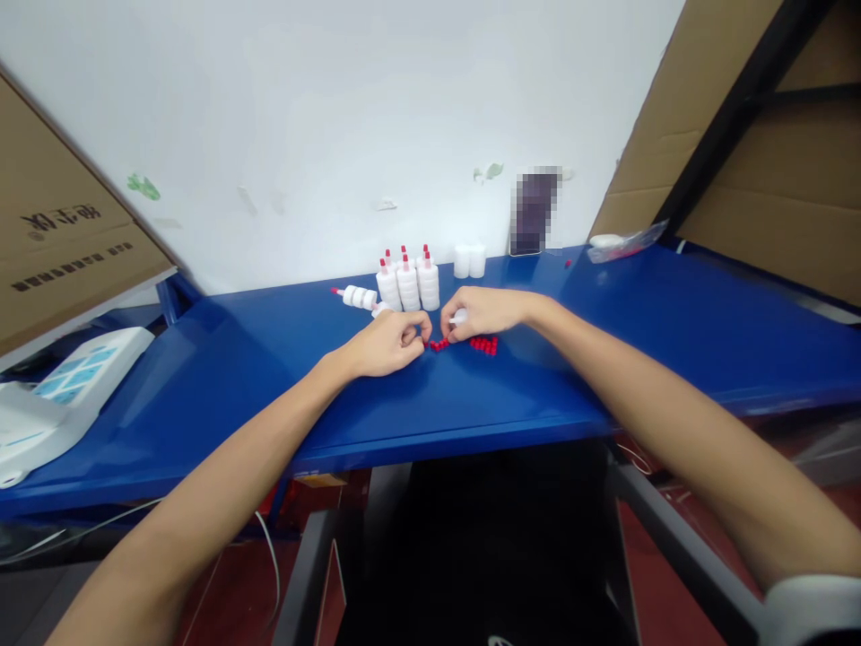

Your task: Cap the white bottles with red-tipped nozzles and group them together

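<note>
My left hand (394, 343) is closed in a pinch, its fingertips beside a small group of red tip caps (439, 344). Whatever lies between those fingers is too small to make out. My right hand (485, 311) curls around a small white pointed nozzle (458, 318), its fingertips just above the same caps. Another cluster of red caps (484, 344) lies below my right hand. Behind my hands, several white squeeze bottles (408, 287) stand upright with red-tipped nozzles. One more bottle (359, 297) lies on its side, and a white piece beside my left hand is partly hidden.
Two white bottles without nozzles (469, 261) stand near the wall. A phone-like dark panel (534, 213), partly blurred, leans there. A clear plastic bag (629, 244) lies at the right on the blue table (269, 341). A white device (73, 386) sits at the left edge, near cardboard (60, 224).
</note>
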Tool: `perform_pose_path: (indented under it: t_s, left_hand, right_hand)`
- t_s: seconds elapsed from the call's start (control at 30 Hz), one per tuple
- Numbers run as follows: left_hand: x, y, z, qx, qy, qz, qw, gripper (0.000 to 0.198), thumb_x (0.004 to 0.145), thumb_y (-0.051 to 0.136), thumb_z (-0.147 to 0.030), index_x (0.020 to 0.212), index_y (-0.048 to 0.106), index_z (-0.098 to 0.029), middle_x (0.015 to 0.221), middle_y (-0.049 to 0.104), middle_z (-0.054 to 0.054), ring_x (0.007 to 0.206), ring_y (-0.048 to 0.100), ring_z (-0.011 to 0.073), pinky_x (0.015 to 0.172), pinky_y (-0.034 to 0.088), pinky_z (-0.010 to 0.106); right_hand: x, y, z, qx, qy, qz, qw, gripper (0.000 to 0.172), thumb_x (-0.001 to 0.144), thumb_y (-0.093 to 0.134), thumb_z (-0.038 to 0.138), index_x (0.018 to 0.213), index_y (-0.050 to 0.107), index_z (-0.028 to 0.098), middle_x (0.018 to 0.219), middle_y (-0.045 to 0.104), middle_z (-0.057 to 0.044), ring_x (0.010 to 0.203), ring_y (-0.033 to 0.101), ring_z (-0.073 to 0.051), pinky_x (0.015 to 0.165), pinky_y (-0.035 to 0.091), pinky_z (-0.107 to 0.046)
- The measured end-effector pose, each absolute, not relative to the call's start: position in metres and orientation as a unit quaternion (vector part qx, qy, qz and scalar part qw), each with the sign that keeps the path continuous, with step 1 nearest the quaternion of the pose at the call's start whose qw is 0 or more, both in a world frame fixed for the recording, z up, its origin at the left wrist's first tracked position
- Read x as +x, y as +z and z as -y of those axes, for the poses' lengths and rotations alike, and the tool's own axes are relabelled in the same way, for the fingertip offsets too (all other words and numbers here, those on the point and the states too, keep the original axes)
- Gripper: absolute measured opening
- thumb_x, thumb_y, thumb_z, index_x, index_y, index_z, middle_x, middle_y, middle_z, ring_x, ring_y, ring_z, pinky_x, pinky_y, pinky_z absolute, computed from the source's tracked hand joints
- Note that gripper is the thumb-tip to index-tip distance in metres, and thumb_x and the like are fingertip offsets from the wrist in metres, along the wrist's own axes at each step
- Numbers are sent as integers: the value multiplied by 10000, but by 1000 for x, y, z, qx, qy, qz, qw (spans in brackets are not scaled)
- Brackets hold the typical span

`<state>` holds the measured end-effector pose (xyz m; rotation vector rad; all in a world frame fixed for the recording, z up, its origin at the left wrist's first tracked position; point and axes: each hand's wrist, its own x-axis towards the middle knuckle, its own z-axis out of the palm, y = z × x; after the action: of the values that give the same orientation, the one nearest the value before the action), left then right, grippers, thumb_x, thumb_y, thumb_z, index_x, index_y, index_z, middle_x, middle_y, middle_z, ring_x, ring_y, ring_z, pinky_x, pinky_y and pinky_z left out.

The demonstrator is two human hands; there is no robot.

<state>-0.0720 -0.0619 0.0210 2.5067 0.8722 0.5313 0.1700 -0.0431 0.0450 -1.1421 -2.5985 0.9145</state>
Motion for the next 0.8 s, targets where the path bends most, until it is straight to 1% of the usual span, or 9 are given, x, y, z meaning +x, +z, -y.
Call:
perform_pose_path:
  t_s: [0.1, 0.23, 0.3, 0.4, 0.47, 0.57, 0.7, 0.8]
  left_hand:
    - [-74, 26, 61, 896, 207, -325, 221, 107, 749, 516, -199, 811, 602, -185, 487, 420, -78, 468, 359, 93, 518, 312, 243]
    - [-87, 40, 53, 876, 272, -339, 208, 169, 734, 478, -257, 795, 614, -178, 507, 443, -53, 488, 370, 107, 533, 316, 261]
    - [-104, 50, 45, 855, 311, -384, 155, 202, 753, 472, -285, 811, 632, -175, 525, 485, -37, 501, 403, 121, 557, 341, 276]
    - [-140, 62, 29, 796, 352, -492, 15, 220, 783, 500, -328, 782, 657, -174, 573, 547, -2, 569, 474, 151, 621, 361, 301]
    - [-167, 66, 18, 759, 348, -550, -23, 265, 805, 485, -356, 785, 679, -177, 622, 583, 21, 634, 513, 177, 663, 371, 311]
    - [-200, 65, 9, 733, 312, -604, -27, 300, 812, 460, -358, 775, 700, -183, 643, 606, 35, 697, 547, 205, 715, 384, 318]
    - [-213, 56, 15, 707, 315, -631, -57, 313, 819, 453, -380, 753, 681, -176, 593, 577, 33, 643, 530, 201, 677, 372, 312]
    - [-209, 50, 26, 716, 313, -618, -88, 363, 861, 453, -451, 749, 656, -172, 593, 586, 33, 619, 542, 192, 678, 385, 307]
  right_hand:
    - [170, 47, 44, -389, 301, 868, 74, 223, 746, 684, 297, 908, 802, 199, 870, 773, -19, 756, 649, -181, 713, 465, -304]
    - [170, 47, 44, -389, 296, 869, 73, 220, 762, 685, 295, 920, 805, 200, 928, 781, -34, 823, 673, -196, 760, 473, -318]
    - [170, 46, 43, -390, 299, 868, 74, 222, 766, 692, 304, 930, 807, 207, 960, 785, -36, 850, 680, -201, 773, 474, -321]
    - [170, 46, 43, -397, 299, 865, 70, 238, 767, 701, 316, 950, 808, 208, 969, 785, -40, 846, 676, -200, 763, 469, -320]
    - [169, 46, 43, -403, 290, 866, 64, 247, 769, 701, 316, 959, 809, 200, 955, 781, -44, 833, 671, -199, 751, 464, -319]
    - [169, 46, 42, -405, 284, 867, 61, 251, 769, 701, 317, 963, 808, 200, 959, 781, -44, 835, 667, -202, 744, 460, -321]
    - [171, 42, 41, -401, 290, 867, 64, 256, 775, 704, 338, 974, 804, 212, 997, 783, -44, 866, 675, -213, 763, 469, -328]
    - [174, 40, 39, -398, 286, 867, 84, 259, 777, 698, 353, 975, 800, 221, 1018, 783, -42, 878, 684, -216, 784, 479, -336]
